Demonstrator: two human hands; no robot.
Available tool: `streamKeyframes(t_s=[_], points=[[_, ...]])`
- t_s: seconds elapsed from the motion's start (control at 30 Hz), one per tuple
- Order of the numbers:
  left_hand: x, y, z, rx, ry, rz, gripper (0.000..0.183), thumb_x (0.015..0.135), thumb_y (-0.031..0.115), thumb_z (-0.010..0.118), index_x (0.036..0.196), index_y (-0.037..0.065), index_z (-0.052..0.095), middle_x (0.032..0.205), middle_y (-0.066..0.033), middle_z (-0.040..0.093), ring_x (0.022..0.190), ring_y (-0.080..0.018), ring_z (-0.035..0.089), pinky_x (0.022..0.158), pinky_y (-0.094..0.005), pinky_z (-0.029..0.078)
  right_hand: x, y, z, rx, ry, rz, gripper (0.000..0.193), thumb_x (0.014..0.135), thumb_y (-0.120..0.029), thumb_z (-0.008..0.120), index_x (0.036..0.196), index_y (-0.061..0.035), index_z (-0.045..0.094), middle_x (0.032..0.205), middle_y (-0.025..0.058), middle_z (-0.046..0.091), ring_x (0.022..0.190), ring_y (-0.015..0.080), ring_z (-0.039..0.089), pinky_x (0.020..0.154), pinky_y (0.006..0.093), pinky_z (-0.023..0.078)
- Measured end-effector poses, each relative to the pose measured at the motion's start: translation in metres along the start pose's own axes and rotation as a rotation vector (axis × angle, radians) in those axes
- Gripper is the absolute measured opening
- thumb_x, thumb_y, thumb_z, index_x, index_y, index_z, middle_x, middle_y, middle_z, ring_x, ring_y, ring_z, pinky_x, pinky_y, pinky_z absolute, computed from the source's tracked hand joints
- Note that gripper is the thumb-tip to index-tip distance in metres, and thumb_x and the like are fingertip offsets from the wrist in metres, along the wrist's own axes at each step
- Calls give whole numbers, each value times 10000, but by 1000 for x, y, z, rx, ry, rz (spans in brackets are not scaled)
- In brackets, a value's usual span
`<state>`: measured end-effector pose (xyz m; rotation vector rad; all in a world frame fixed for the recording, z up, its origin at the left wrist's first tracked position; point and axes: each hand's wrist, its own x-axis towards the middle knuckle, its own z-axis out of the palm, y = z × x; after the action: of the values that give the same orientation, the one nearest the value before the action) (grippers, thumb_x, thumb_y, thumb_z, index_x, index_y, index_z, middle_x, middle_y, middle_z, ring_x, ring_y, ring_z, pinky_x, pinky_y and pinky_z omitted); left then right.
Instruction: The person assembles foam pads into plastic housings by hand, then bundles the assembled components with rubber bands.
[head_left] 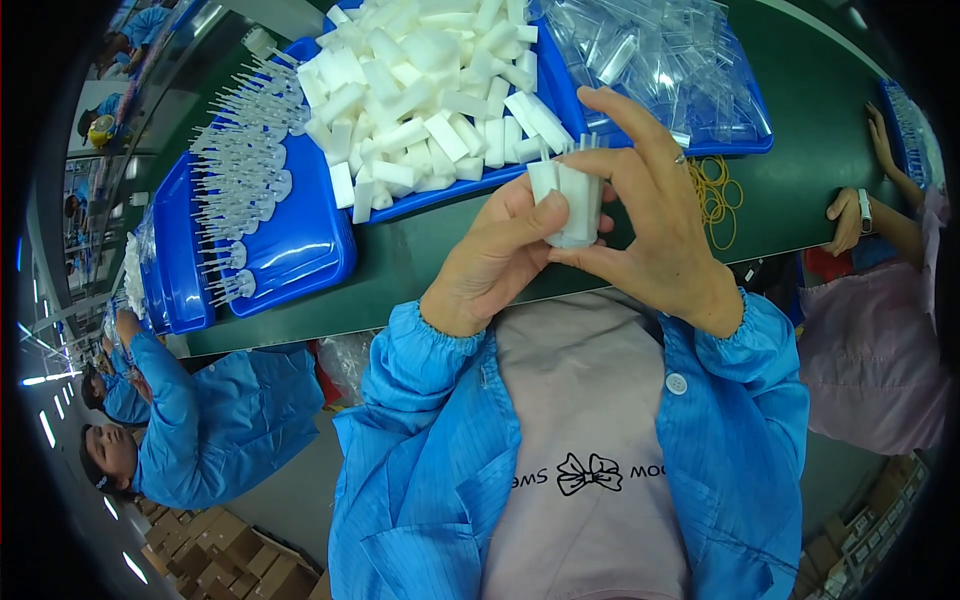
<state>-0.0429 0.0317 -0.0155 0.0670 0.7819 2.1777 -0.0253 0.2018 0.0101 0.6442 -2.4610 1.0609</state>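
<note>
Above the near edge of the green table, both hands hold a small clear plastic part with white foam blocks in it [577, 205]. Thin clear prongs rise from its top. My left hand [480, 255] grips it from the left, with the thumb pressed on the white foam. From the other side, my right hand [665, 225] closes on it with the thumb at its lower end, while the index finger is raised. Some fingertips of both hands are hidden behind the part. Just beyond lies a heap of white foam blocks [410, 95] in a blue tray [440, 195].
At the left, a blue tray [310, 245] carries rows of pronged clear parts [245, 170]. Clear plastic pieces [650, 65] fill another blue tray [755, 135] at the far right. Yellow rubber bands [718, 200] lie on the green table [400, 275]. Co-workers sit on both sides.
</note>
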Motion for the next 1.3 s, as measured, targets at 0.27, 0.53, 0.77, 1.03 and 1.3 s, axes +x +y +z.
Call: streamKeyframes(t_s=[0.27, 0.53, 0.77, 1.03, 1.3], points=[[-3, 4, 12, 259, 57, 101, 600, 816, 276, 696, 1285, 35, 408, 1159, -80, 548, 1034, -189, 569, 907, -321, 457, 7, -6, -24, 132, -169, 9, 693, 571, -279, 813, 1180, -77, 552, 1370, 155, 395, 1270, 352, 368, 1010, 436, 328], [-10, 5, 8, 243, -114, 40, 656, 874, 288, 618, 1386, 42, 289, 1269, -122, 476, 1145, -212, 501, 961, -336, 412, 24, -9, -38, 104, -258, -50, 588, 583, -265, 802, 1102, -100, 580, 1356, 170, 412, 1257, 358, 392, 1003, 447, 335], [-24, 6, 17, 307, -81, 58, 626, 904, 284, 576, 1390, 35, 270, 1272, -118, 473, 1191, -214, 464, 987, -342, 380, 37, -24, -39, -49, -332, -158, 536, 506, -212, 805, 983, -97, 588, 1335, 116, 440, 1249, 351, 399, 975, 473, 366], [-22, 5, 11, 244, -32, 199, 637, 906, 222, 573, 1409, 17, 239, 1280, -116, 454, 1220, -193, 424, 1015, -334, 345, 43, -19, -34, 12, -318, -73, 508, 511, -140, 798, 969, -105, 580, 1328, 106, 451, 1243, 334, 413, 966, 432, 385], [-23, -4, 7, 392, -40, 146, 664, 908, 213, 571, 1434, 30, 208, 1352, -79, 398, 1252, -187, 388, 1034, -339, 316, 49, -7, -39, 105, -587, -186, 466, 556, -134, 786, 982, -121, 596, 1311, 97, 460, 1241, 332, 413, 971, 437, 384]])
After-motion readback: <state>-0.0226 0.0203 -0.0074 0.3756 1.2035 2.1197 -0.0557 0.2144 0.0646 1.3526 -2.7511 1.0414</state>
